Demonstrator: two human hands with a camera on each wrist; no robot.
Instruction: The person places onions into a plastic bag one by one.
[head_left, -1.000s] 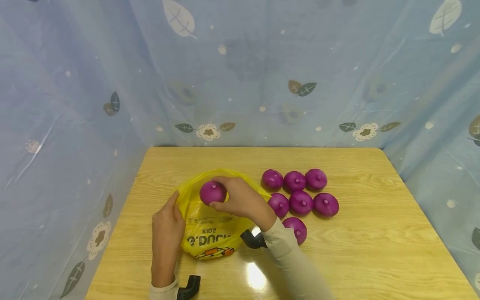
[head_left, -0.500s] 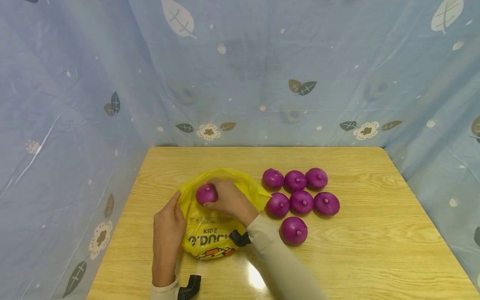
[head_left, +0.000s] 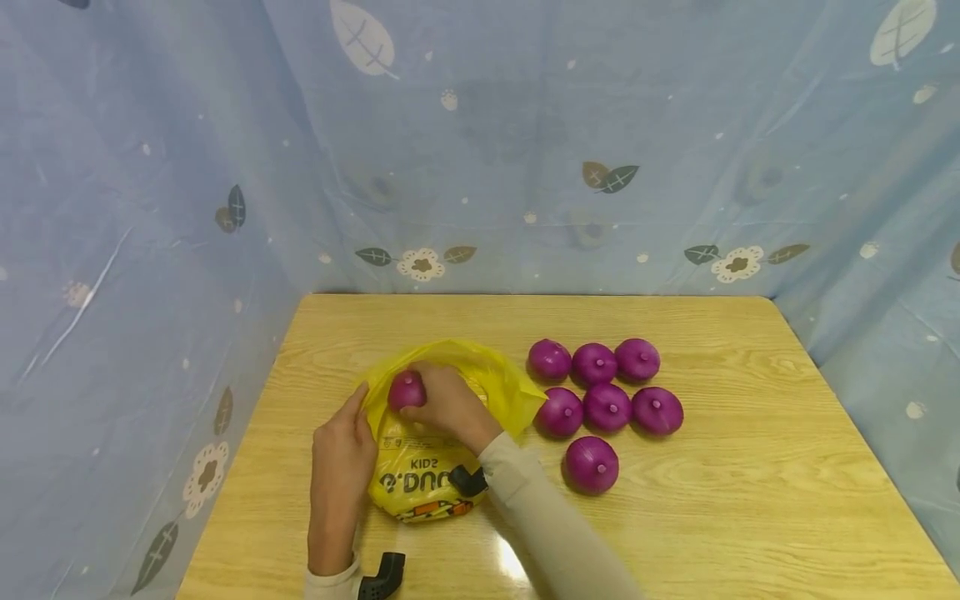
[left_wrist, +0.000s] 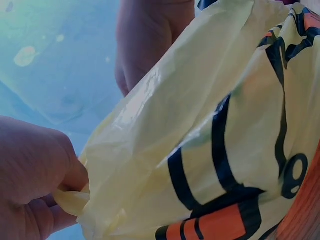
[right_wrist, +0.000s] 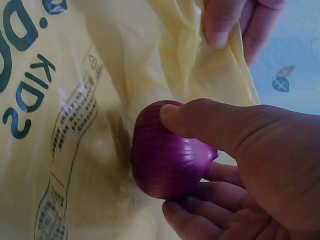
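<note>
Shifted since the earlier frame: onion (head_left: pixel 407 392) and right hand (head_left: pixel 450 404), now further toward the left side of the bag (head_left: pixel 517 400) and deeper into its mouth.

Onion, one: purple, within the bag's mouth, near its left rim. Held by the right hand, thumb on one side, fingers on the other, spread as wide as the onion between them.

Left hand (head_left: pixel 345 454): at the bag's left rim, thumb and fingers pinching a fold of the plastic, narrow.

Bag, one: yellow plastic, mouth open, black lettering including KIDS, orange print at the edge nearest the person.

Loose onions (head_left: pixel 607 407), seven: purple, all right of the bag. Three in a far row; three in a row nearer the person; one nearer still. Leftmost of the second row lies just beside the bag's right corner; contact cannot be told.

Sleeves (head_left: pixel 547 525), two: pale, with a black fitting (head_left: pixel 382 575) at each wrist.

Table (head_left: pixel 735 467): wood-grained, under the bag.

Sheet (head_left: pixel 525 125): blue, leaf and flower print, behind the bag and to both sides.
</note>
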